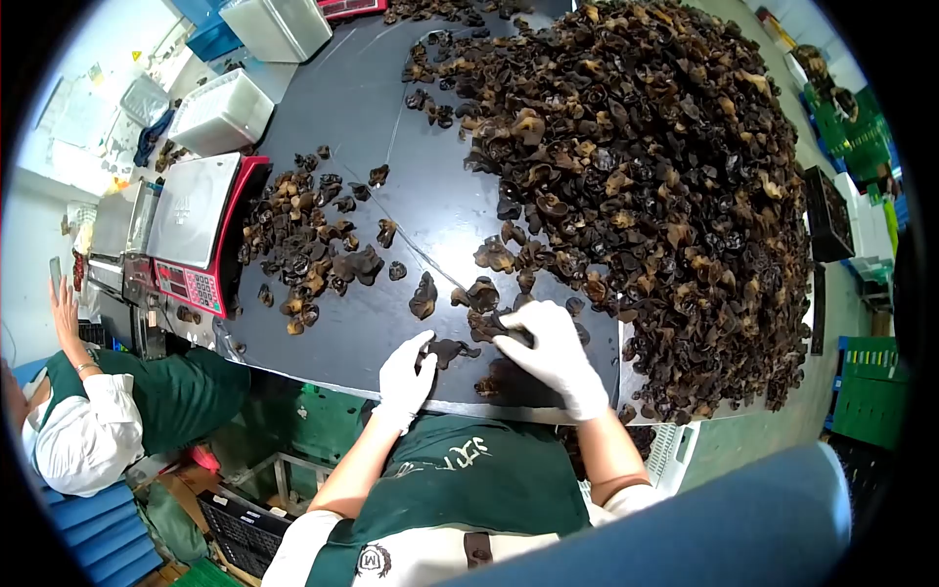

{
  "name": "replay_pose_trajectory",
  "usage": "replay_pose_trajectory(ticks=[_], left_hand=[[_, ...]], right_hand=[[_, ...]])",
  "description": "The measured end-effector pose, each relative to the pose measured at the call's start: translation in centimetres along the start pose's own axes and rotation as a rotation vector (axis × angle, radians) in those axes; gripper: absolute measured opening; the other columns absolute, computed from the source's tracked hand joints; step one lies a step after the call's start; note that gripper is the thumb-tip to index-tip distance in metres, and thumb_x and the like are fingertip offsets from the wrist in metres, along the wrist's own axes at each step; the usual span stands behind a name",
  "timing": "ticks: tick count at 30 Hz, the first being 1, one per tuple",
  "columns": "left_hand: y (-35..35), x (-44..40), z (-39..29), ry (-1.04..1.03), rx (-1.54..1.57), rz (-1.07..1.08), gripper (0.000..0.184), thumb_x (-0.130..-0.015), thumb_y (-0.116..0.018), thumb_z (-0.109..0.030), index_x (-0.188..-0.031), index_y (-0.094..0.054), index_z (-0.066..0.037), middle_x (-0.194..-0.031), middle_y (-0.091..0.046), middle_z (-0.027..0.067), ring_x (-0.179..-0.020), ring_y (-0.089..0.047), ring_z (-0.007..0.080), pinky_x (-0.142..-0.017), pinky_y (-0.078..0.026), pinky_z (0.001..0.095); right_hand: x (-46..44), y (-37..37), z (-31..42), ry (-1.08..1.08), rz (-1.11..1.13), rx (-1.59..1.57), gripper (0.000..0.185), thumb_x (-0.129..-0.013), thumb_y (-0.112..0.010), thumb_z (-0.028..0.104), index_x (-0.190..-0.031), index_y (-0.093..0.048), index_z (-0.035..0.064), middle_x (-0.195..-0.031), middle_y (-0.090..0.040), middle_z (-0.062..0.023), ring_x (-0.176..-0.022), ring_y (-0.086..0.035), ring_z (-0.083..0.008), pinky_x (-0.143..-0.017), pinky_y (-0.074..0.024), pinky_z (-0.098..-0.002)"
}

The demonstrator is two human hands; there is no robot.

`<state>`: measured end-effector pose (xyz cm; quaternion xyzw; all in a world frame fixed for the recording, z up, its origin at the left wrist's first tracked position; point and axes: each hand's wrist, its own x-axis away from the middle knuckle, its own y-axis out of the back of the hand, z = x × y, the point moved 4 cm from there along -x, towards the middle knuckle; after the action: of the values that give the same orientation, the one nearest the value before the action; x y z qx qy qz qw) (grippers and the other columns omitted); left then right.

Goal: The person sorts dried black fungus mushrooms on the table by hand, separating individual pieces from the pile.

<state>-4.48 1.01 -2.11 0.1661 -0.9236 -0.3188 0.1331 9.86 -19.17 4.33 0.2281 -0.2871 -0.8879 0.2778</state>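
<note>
My left hand (pixel 405 380), in a white glove, is at the near edge of the dark table. Its thumb and forefinger are apart, close beside a flat dark wood ear mushroom (pixel 450 352); whether they touch it I cannot tell. My right hand (pixel 556 360), also gloved, reaches in from the right with thumb and forefinger spread. Their tips are at a brown wood ear mushroom (pixel 483 327), with no firm grip visible. More mushrooms lie around, among them a single upright-looking piece (pixel 424 296) and a darker one near the edge (pixel 509 380).
A large heap of wood ear mushrooms (pixel 646 176) covers the table's right side. A smaller pile (pixel 298 235) lies left, beside a red scale (pixel 196 225). White plastic bins (pixel 223 112) stand at the back left. A co-worker in a green apron (pixel 181 396) sits at left.
</note>
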Motion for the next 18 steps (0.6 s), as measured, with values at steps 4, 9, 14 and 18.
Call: replay_pose_trajectory(ticks=[4, 9, 14, 18], left_hand=[[0.7, 0.2, 0.2, -0.094, 0.052, -0.027, 0.051, -0.083, -0.07, -0.004, -0.132, -0.058, -0.007, -0.106, -0.065, 0.0065, -0.08, -0.059, 0.0169, -0.074, -0.05, 0.0291], [3.1, -2.0, -1.2, -0.116, -0.007, -0.143, 0.041, -0.082, -0.07, -0.005, -0.122, -0.063, -0.006, -0.108, -0.064, 0.0112, -0.086, -0.063, 0.025, -0.082, -0.053, 0.0342], [1.2, -8.6, -4.7, -0.394, -0.133, -0.099, 0.025, -0.087, -0.068, -0.016, -0.11, -0.069, -0.007, -0.107, -0.068, 0.0135, -0.101, -0.064, 0.0313, -0.091, -0.051, 0.0397], [-3.6, -14.3, -6.2, -0.366, -0.215, 0.004, 0.039, -0.087, -0.067, -0.023, -0.125, -0.063, -0.012, -0.111, -0.066, 0.0127, -0.107, -0.062, 0.0325, -0.095, -0.049, 0.0407]], right_hand=[[-2.0, -4.2, 0.1, 0.132, -0.063, 0.317, 0.027, -0.073, -0.078, 0.032, -0.087, -0.068, 0.011, -0.081, -0.061, -0.0071, -0.077, -0.057, -0.0292, -0.069, -0.0425, -0.0421], [0.8, 2.3, -3.5, -0.396, 0.145, -0.575, 0.02, -0.081, -0.07, 0.02, -0.091, -0.068, 0.0031, -0.091, -0.071, -0.0053, -0.088, -0.065, -0.014, -0.078, -0.05, -0.0284], [6.7, 10.6, -3.6, -0.464, 0.76, -0.865, 0.047, -0.077, -0.081, 0.017, -0.118, -0.068, -0.0029, -0.113, -0.072, -0.0139, -0.109, -0.065, -0.021, -0.1, -0.0477, -0.0352], [7.0, 11.2, -2.7, -0.497, 0.526, -0.687, 0.041, -0.08, -0.075, 0.011, -0.117, -0.068, -0.0024, -0.111, -0.072, -0.0115, -0.104, -0.065, -0.0184, -0.094, -0.0503, -0.0327]])
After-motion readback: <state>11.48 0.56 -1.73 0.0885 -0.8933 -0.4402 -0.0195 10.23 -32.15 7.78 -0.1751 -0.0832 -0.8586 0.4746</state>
